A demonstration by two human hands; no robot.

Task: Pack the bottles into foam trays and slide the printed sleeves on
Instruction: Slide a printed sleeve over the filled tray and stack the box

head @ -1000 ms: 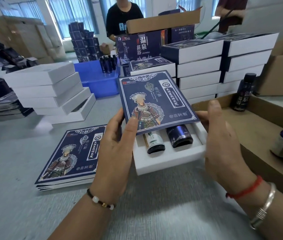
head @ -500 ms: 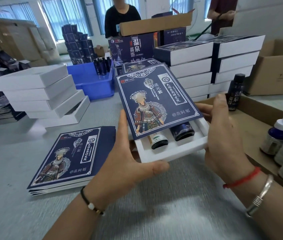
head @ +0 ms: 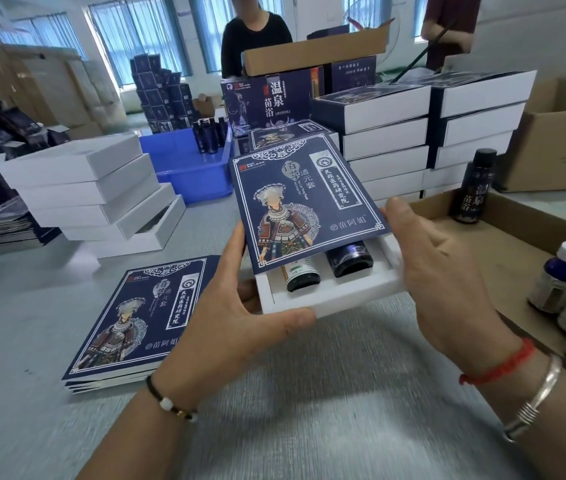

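A white foam tray (head: 330, 299) is held above the table, with two dark bottles (head: 349, 261) lying in it. A navy printed sleeve (head: 304, 199) covers most of the tray; only the near end and the bottle bases show. My left hand (head: 236, 313) grips the tray's left side, thumb pressed along its near edge. My right hand (head: 437, 271) holds the right side, fingers curled on the tray and the sleeve's corner.
A stack of flat sleeves (head: 139, 323) lies on the table at left. Empty white trays (head: 94, 195) are stacked behind it, sleeved boxes (head: 388, 133) at the back right. A cardboard box (head: 503, 251) at right holds dropper bottles (head: 565, 271). Two people stand beyond a blue bin (head: 188, 168).
The sleeve has slid further over the tray, hiding more of the bottles. My left thumb moved from the sleeve's top to the tray's near edge. The tray rose slightly.
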